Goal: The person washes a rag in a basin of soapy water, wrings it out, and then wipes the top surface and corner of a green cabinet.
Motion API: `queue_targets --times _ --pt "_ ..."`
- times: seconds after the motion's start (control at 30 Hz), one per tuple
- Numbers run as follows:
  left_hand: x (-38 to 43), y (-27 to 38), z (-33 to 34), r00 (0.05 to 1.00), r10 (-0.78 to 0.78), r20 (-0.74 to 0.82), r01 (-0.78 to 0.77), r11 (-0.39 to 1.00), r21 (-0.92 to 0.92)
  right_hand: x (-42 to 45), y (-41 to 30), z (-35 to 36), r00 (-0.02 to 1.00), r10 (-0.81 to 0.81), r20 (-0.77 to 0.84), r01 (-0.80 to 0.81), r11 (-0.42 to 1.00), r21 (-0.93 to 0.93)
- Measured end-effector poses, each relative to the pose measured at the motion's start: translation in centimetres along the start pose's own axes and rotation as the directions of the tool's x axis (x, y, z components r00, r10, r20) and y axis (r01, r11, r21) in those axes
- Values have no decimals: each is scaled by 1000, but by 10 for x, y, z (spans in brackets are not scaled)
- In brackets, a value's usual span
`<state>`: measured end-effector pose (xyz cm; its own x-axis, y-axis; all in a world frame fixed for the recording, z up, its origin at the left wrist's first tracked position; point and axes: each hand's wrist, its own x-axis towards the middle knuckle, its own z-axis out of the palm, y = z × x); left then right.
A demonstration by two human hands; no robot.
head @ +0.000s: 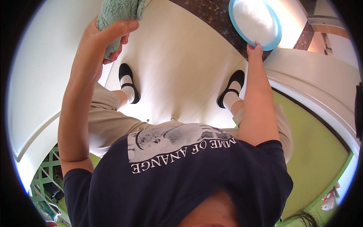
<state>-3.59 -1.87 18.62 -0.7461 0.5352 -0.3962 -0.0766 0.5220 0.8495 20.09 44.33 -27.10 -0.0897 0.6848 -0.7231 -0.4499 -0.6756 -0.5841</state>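
My left hand [110, 39] is closed around a fluffy grey-green cloth [119, 11] at the upper left, its thumb lying across the front; the skin of hand and wrist looks wet. At the upper right my right hand [255, 51] grips the near rim of a round light blue basin [277, 25], with the fingertips partly hidden. Bright white fills the basin's inside; whether it is foam, water or glare I cannot tell. The basin is over a dark marbled strip [215, 17] and a brightly lit patch of floor.
My feet in black strapped shoes [129, 82] stand apart on pale flooring [181, 48]. White panels curve up at the left [42, 71] and right [312, 68]. A green surface [309, 147] lies at the lower right, and a green lattice [42, 178] at the lower left.
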Motion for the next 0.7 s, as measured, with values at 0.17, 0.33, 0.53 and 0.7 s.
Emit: queue_targets --times 0.17,0.33,0.53,0.7 --pt "-7 -3 -10 999 -7 35 10 995 -99 -15 5 6 1000 -15 15 13 988 152" --pt "-20 2 -11 998 -48 41 56 974 -219 -80 8 57 994 -106 38 111 979 -168" --pt "-10 -22 -19 1000 -6 30 14 969 -246 -229 43 153 558 255 790 417 737 -533" --pt "-7 -40 -17 962 169 -214 -173 985 3 -409 122 195 271 -20 962 897 368 -245"
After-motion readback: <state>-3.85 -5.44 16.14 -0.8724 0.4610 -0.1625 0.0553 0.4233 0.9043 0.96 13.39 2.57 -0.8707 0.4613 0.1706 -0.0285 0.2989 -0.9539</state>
